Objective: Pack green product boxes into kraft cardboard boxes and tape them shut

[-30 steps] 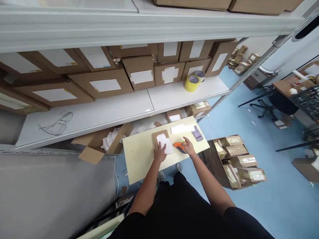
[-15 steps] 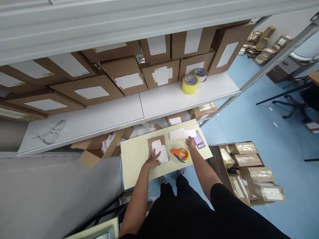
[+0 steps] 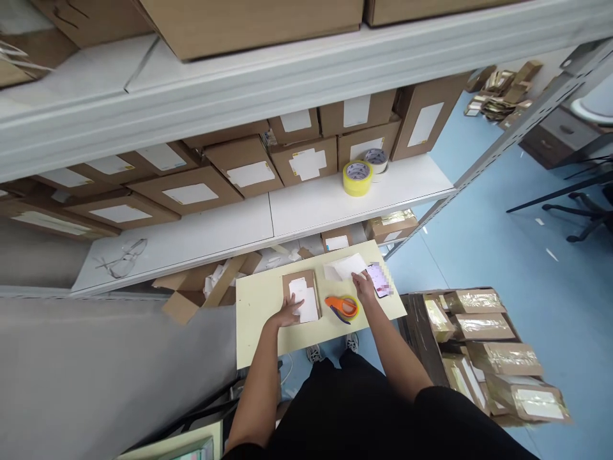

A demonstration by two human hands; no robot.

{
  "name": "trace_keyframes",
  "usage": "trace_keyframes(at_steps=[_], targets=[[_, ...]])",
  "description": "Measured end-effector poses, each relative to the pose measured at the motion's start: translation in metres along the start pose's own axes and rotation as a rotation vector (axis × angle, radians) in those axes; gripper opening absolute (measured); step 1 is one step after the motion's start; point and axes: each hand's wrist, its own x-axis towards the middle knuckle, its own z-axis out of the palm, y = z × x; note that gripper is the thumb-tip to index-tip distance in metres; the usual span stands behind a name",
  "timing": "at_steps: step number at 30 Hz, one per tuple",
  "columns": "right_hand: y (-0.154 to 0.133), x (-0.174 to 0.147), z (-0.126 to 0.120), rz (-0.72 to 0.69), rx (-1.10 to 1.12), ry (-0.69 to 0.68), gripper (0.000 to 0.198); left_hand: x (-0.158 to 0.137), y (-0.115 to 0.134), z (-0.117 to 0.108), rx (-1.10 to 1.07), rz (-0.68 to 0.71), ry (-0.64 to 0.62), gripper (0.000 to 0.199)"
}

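The left hand (image 3: 287, 313) lies spread on one flat brown cardboard box (image 3: 309, 291); the right hand (image 3: 365, 287) pinches rectangular white paper (image 3: 348, 266) near one orange plastic tape dispenser (image 3: 342, 305).

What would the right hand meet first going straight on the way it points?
The white paper, already at the right hand's fingertips; beyond that, probably the small labelled box, though depth is unclear.

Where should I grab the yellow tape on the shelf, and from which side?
Probably from above and the front: pinch the near wall of the yellow tape, inside the hole and out. It lies flat with its hole facing up, and a cardboard box stands behind it.
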Motion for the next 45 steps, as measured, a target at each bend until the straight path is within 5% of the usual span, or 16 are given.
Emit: trace_keyframes(at_steps=[5, 8, 10, 14, 26, 45], targets=[[-0.02, -0.037, -0.006, 0.058, -0.08, -0.167, 0.049, 0.0, 0.047, -0.011, -0.149, 0.075, 0.314, 0.052], [-0.032, -0.052, -0.007, 0.047, -0.068, -0.224, 0.046, 0.008, 0.103, -0.014, -0.287, 0.408, 0.49, 0.055], [-0.039, -0.059, -0.007, 0.033, -0.044, -0.252, 0.044, 0.014, 0.138, -0.019, -0.331, 0.613, 0.449, 0.06], [-0.057, -0.065, -0.008, -0.012, -0.071, -0.258, 0.043, 0.024, 0.178, -0.031, -0.345, 0.642, 0.159, 0.048], [-0.114, -0.053, -0.029, -0.177, -0.219, -0.219, 0.047, 0.034, 0.178, -0.058, -0.248, 0.599, 0.059, 0.051], [-0.094, -0.04, -0.016, -0.145, -0.015, -0.063, 0.051, 0.051, 0.178, -0.06, -0.5, 0.559, 0.113, 0.058]])
